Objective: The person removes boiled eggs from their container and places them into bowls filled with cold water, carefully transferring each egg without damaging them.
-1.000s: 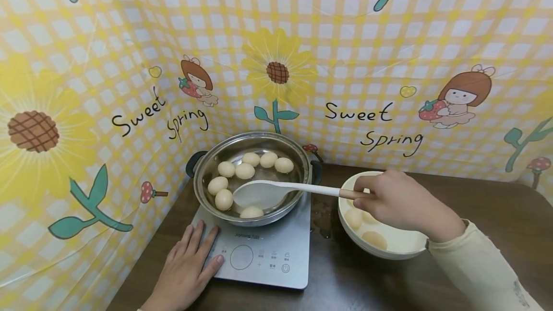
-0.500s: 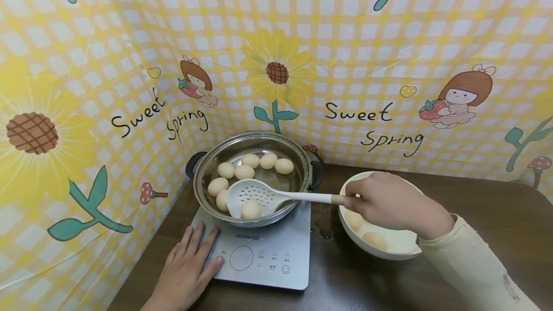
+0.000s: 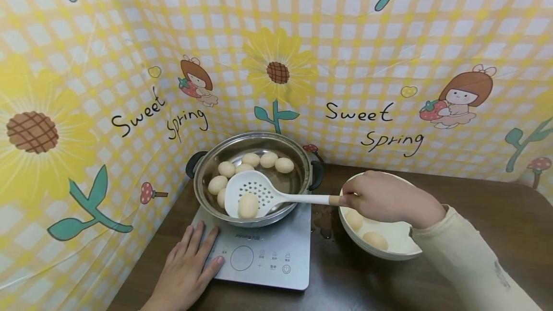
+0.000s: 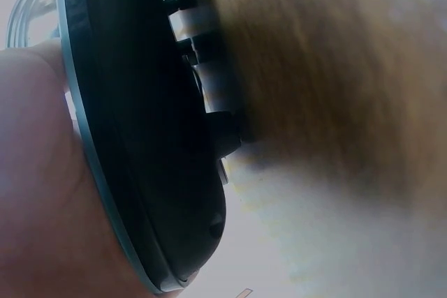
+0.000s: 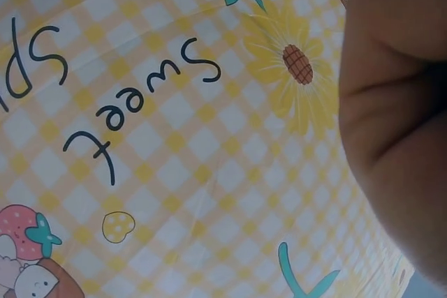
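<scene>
In the head view my right hand (image 3: 386, 198) grips the wooden end of a white slotted spoon (image 3: 306, 199), above the bowl. One egg (image 3: 248, 205) lies in the spoon's perforated head, over the near side of a steel pot (image 3: 298, 157). Several more eggs (image 3: 226, 169) sit in the pot, some partly hidden by the spoon. My left hand (image 3: 183, 268) rests flat with spread fingers on the left edge of an induction cooktop (image 3: 281, 248). The left wrist view shows the cooktop's dark underside (image 4: 147, 130) beside the hand; the right wrist view shows mostly patterned cloth.
A white bowl (image 3: 410, 248) holding several eggs (image 3: 375, 240) stands right of the cooktop on a dark wooden table (image 3: 488, 200). Water drops (image 3: 324, 229) lie between bowl and cooktop. Checked cloth (image 3: 345, 61) hangs behind and at the left. The pot has black side handles (image 3: 317, 175).
The slotted spoon has risen out of the water with an egg in its head. My right hand has shifted slightly left. The left hand has stayed in place.
</scene>
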### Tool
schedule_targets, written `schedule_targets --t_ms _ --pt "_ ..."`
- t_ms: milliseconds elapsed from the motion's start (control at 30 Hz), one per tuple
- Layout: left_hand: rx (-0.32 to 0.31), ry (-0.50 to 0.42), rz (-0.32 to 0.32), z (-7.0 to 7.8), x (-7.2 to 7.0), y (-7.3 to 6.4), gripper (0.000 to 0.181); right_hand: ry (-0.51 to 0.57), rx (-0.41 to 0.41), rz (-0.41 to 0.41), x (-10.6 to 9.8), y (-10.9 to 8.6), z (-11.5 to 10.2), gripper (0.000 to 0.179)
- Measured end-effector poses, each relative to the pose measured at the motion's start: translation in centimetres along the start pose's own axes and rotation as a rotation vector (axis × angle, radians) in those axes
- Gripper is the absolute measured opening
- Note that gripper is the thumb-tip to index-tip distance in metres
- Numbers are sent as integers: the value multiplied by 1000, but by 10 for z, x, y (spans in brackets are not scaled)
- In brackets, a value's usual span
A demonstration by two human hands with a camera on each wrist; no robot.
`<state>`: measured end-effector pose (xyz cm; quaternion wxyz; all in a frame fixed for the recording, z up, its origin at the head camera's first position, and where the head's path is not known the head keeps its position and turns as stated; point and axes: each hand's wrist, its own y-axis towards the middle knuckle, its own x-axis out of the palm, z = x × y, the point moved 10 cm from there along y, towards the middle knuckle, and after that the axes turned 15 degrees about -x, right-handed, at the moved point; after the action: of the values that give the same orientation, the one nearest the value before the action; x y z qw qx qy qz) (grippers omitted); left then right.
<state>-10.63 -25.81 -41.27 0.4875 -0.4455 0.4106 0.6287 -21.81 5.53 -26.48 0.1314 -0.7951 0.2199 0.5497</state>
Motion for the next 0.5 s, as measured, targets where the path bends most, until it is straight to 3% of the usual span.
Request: schedule_targets --t_ms 300,500 --pt "-5 1 -9 0 0 0 65 273 112 -54 10 -11 17 28" --pt "2 2 2 0 -1 0 64 399 173 -58 6 -24 25 26"
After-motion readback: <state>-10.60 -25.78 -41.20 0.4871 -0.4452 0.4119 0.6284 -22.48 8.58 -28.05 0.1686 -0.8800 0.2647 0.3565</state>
